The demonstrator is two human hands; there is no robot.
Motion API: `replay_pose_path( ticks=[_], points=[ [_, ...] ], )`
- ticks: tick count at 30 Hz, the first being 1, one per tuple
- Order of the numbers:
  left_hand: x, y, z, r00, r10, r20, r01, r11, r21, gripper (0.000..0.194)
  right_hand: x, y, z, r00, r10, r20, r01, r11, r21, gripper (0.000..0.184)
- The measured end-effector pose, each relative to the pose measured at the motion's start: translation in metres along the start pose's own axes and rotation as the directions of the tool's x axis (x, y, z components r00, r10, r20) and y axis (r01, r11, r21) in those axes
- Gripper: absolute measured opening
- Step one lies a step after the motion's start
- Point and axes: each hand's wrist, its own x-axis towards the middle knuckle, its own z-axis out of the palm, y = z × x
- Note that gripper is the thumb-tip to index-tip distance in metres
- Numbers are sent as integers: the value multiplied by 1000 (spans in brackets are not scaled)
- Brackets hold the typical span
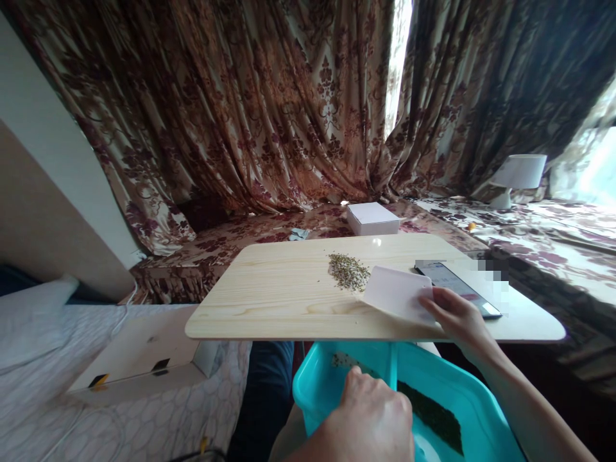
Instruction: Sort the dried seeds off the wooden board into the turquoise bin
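Observation:
My right hand (456,316) rests on a light wooden tabletop (289,301) and pinches a flat white card (397,294) by its right edge. The card's far edge touches a small pile of greenish dried bits (348,270) on the wood. My left hand (370,417) is closed over the near rim of a turquoise plastic bin (332,385) held just below the table's front edge. The bin has two compartments, and dark green bits (433,414) lie inside it.
A phone (457,286) lies on the tabletop just right of the card. Behind the table are a white box (372,218), patterned curtains (269,109) and a white lamp (517,176). A bed with a flat cardboard box (139,356) is at the left.

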Motion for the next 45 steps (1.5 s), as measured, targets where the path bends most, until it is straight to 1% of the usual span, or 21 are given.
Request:
replay_pose_path(
  ticks=[4,9,13,15,17,20,22,24,26,30,34,38,41,45],
  points=[
    [0,0,0,1000,5,-3,-5,1000,-4,23,-7,-6,-2,999,21,38,-22,1000,17,43],
    [0,-2,3,1000,13,-18,-13,1000,-20,25,-19,-21,-3,986,31,161,-40,998,53,52],
    [0,-2,0,1000,7,-14,-8,1000,-26,25,-27,-24,-4,948,30,318,-49,997,55,49],
    [-1,-1,-3,1000,-4,6,4,1000,-30,25,-28,-23,-5,933,26,359,-47,998,50,47],
    [-1,0,-5,1000,-7,30,8,1000,-30,24,-26,-23,-6,947,25,319,-43,998,48,47],
    [1,0,-4,1000,2,29,-2,1000,-17,24,-18,-24,-8,990,19,140,-25,999,44,48],
    [2,-1,-2,1000,5,4,-5,1000,-8,24,-11,-24,-7,999,8,43,-9,1000,23,46],
    [2,-1,-1,1000,4,-14,-4,1000,-6,24,-5,-21,-5,1000,-6,0,6,1000,4,41],
    [1,-1,-1,1000,5,-7,-5,1000,-10,23,0,-15,-1,1000,-13,-11,13,1000,2,38],
    [0,-1,-2,1000,8,10,-7,1000,-14,23,5,-4,6,1000,-8,-1,8,1000,-1,34],
    [-1,-1,-3,1000,14,-11,-15,999,-30,25,3,-6,6,1000,-16,12,16,1000,13,34],
    [1,-2,-2,1000,8,-3,-8,999,-38,27,-5,-11,2,994,23,103,-24,1000,9,39],
    [5,-1,0,1000,5,-4,-5,999,-37,28,-12,-8,2,986,29,162,-37,998,48,43],
    [12,0,10,998,-55,-40,54,998,-32,30,-23,-12,4,974,8,225,-32,994,104,45]
  ],
)
